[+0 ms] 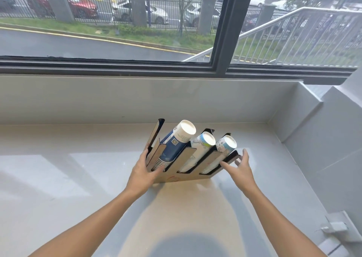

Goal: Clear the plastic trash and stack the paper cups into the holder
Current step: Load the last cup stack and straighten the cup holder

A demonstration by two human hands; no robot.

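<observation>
A slanted cup holder [182,175] with several slots stands on the pale counter [78,178] in the middle of the view. Three slots hold stacks of paper cups: a blue and white stack [173,142], a white stack [200,146] and a light-blue printed stack [223,149]. The leftmost slot is empty. My left hand [144,171] grips the holder's left front corner, thumb over its front edge. Fingers spread, my right hand [240,166] hovers at the holder's right end, fingertips close to or just touching it. No plastic trash is visible.
A low wall [137,100] rises behind the counter under a large window [117,21]. A grey side wall [313,139] closes the right end of the counter. A white fitting [337,227] sits at the lower right.
</observation>
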